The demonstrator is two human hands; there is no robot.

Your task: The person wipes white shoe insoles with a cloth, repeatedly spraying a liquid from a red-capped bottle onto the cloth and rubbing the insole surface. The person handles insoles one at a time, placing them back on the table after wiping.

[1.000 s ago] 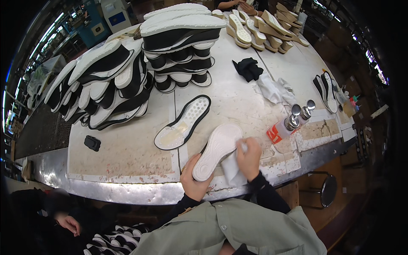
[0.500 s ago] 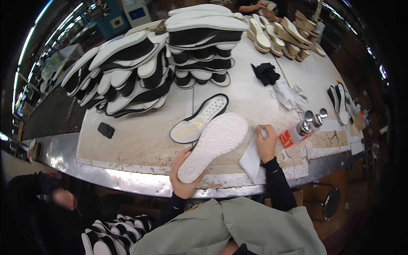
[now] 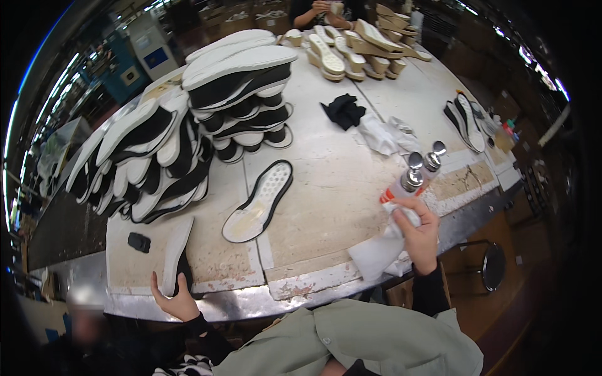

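Turned on its side near the table's front left, a white and black shoe sole (image 3: 179, 247) has its near end between the thumb and fingers of my left hand (image 3: 177, 303). The index finger stretches out, apart from the sole. My right hand (image 3: 421, 235) pinches a crumpled white cloth (image 3: 376, 254), part of which hangs down over the table edge. It is beside two clear bottles with metal tops, the nearer bottle (image 3: 409, 182) bearing a red-orange label. Another sole (image 3: 263, 200), black-rimmed with a dimpled inner face, lies flat in the middle.
Stacked white and black soles (image 3: 238, 75) fill the back left. A small black object (image 3: 139, 242) lies near the left edge. Farther back are a black cloth (image 3: 343, 111), white rags (image 3: 382, 135) and tan wedge soles (image 3: 351, 53). A person (image 3: 329, 11) works across the table.
My left hand has carried the white sole from the middle to the left and turned it on its side. My right hand has moved right, lifting the white cloth. The view has shifted.
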